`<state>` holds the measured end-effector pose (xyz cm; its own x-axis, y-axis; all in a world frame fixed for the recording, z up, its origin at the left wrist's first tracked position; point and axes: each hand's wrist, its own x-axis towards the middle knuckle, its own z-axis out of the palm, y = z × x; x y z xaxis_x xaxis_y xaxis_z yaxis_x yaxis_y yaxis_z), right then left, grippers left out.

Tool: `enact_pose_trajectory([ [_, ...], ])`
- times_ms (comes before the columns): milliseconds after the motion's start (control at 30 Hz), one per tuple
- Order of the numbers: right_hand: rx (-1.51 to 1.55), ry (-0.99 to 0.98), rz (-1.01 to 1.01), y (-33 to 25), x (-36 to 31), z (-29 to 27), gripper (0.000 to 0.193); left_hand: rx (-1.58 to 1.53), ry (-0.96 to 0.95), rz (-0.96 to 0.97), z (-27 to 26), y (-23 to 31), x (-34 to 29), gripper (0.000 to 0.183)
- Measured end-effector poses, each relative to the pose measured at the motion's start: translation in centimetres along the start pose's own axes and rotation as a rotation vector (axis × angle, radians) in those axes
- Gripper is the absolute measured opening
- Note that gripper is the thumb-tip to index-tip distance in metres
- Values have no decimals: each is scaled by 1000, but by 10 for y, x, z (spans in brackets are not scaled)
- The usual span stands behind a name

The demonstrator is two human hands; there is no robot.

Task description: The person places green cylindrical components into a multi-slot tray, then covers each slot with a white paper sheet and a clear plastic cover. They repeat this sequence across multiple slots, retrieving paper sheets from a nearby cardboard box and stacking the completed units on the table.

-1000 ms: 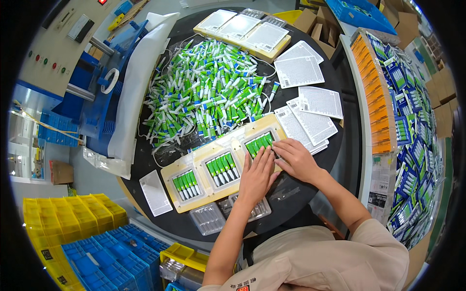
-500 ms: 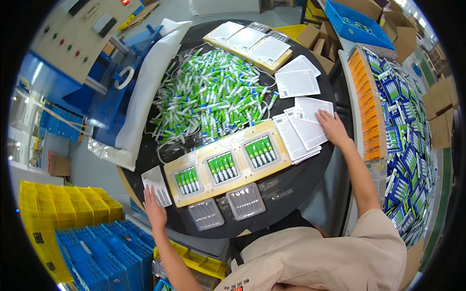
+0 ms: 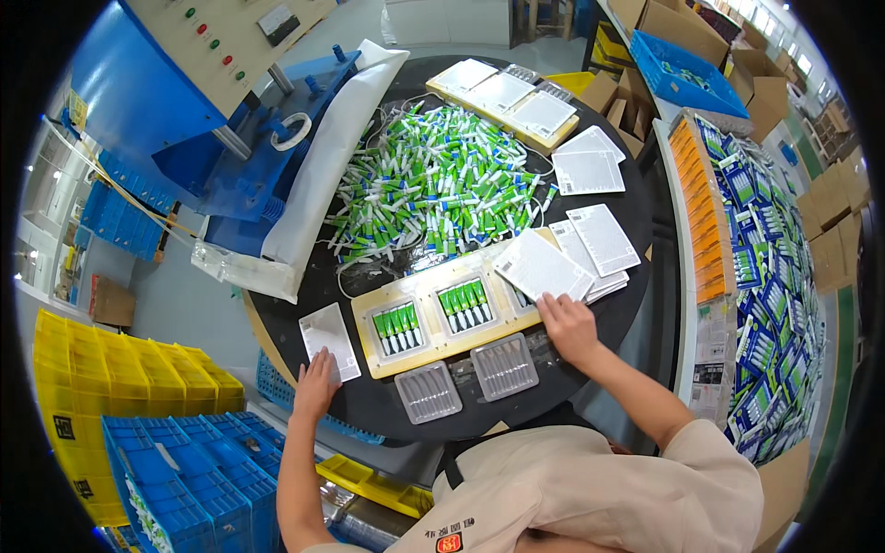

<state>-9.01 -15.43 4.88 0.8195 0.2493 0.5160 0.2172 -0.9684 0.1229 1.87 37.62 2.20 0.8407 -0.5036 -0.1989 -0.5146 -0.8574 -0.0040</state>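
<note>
My right hand [image 3: 568, 329] pinches the near edge of a white printed card [image 3: 544, 265]. The card lies tilted over the right end of a long yellow fixture [image 3: 392, 293], hiding most of that recess. In the two uncovered recesses, clear blister trays hold rows of small green-and-white tubes [image 3: 466, 306]. My left hand [image 3: 316, 385] rests with extended fingers on the lower edge of another white card [image 3: 328, 339], left of the fixture. Two clear blister trays without tubes, one on the left [image 3: 429, 393] and one on the right [image 3: 504, 366], lie in front of the fixture.
A heap of loose tubes [image 3: 433, 184] covers the middle of the round black table [image 3: 369, 419]. More white cards [image 3: 604, 240] lie at its right; a second fixture [image 3: 507, 97] stands behind. Blue machinery [image 3: 249, 175] borders the left; packed blister packs [image 3: 770, 295] fill the right.
My right hand has come left and nearer from the card stack, bringing one card over the fixture's right recess. My left hand stays at its card, fingers closer together. The whole view has shifted.
</note>
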Motion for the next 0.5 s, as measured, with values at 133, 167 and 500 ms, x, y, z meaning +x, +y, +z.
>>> enact_pose_trajectory([
  [133, -24, -120, 55, -26, -8, 4, 25, 95, 12, 50, 18, -1, -1, 63],
  [167, -16, -129, 59, -28, -8, 5, 25, 133, 65, 71, 22, -2, 0, 62],
  [500, 104, 45, 131, -30, -10, 32, 30, 133, 384, 57, 26, 8, -6, 40],
])
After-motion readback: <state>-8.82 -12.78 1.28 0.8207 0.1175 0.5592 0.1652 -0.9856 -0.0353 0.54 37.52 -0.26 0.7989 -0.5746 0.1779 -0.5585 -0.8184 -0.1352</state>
